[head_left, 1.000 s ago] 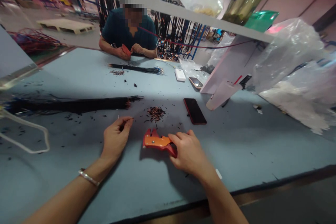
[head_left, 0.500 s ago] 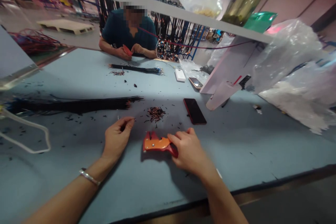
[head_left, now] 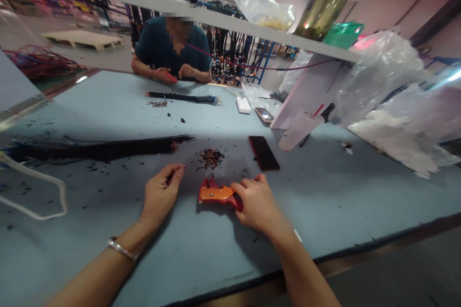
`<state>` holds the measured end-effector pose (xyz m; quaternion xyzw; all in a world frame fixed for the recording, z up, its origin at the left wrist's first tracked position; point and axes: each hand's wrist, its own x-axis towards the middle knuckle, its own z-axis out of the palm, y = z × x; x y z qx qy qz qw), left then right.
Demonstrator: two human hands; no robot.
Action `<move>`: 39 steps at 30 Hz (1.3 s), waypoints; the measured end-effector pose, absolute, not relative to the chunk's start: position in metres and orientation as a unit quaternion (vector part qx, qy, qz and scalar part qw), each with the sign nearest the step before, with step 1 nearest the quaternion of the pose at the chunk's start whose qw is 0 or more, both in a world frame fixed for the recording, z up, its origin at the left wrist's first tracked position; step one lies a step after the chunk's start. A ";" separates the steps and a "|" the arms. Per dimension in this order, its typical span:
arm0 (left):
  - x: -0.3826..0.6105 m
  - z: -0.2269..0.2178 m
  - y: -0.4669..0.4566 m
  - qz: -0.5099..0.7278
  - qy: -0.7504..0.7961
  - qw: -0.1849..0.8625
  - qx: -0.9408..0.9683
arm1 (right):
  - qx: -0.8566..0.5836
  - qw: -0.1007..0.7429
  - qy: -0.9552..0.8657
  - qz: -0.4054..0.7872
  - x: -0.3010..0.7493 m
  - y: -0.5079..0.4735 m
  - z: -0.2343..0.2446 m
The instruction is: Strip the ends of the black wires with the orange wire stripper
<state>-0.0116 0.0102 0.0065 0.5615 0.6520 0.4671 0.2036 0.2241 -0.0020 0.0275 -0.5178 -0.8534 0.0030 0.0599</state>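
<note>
My right hand (head_left: 257,201) is wrapped round the handles of a red and orange wire stripper (head_left: 218,194), whose jaws point left and up. To its left, my left hand (head_left: 163,189) is closed in a pinch, thumb against fingers. Something tiny and dark may stick out at the fingertips, too small to make out. Beyond the left hand lies a long bundle of black wires (head_left: 101,149), its stripped ends toward the right. A small heap of cut insulation bits (head_left: 212,158) sits just past the wire stripper's jaws.
A black phone (head_left: 264,153) lies right of the heap, near a plastic cup with a red straw (head_left: 300,127). A white cord loop (head_left: 61,192) is at left. Across the table (head_left: 324,220), a co-worker (head_left: 173,53) holds a red tool beside another wire bundle (head_left: 183,98). Plastic bags (head_left: 382,76) stand right.
The camera view has shifted slightly. Both hands keep nearly the same pose, with the left still pinched and the right still round the wire stripper.
</note>
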 end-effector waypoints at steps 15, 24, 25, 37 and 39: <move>-0.009 0.004 0.013 0.440 0.600 0.223 0.630 | -0.269 0.318 -0.446 0.793 0.215 -0.004 0.012; -0.005 0.001 0.006 0.510 0.548 0.267 0.607 | -0.226 0.304 -0.362 0.852 0.209 -0.008 -0.001; -0.005 0.001 0.006 0.514 0.550 0.259 0.605 | -0.225 0.305 -0.362 0.851 0.209 -0.008 -0.001; -0.001 0.004 0.001 0.500 0.541 0.214 0.642 | -0.233 0.287 -0.421 0.828 0.212 -0.010 0.001; -0.001 0.005 0.000 0.496 0.544 0.215 0.642 | -0.229 0.282 -0.433 0.825 0.213 -0.010 0.000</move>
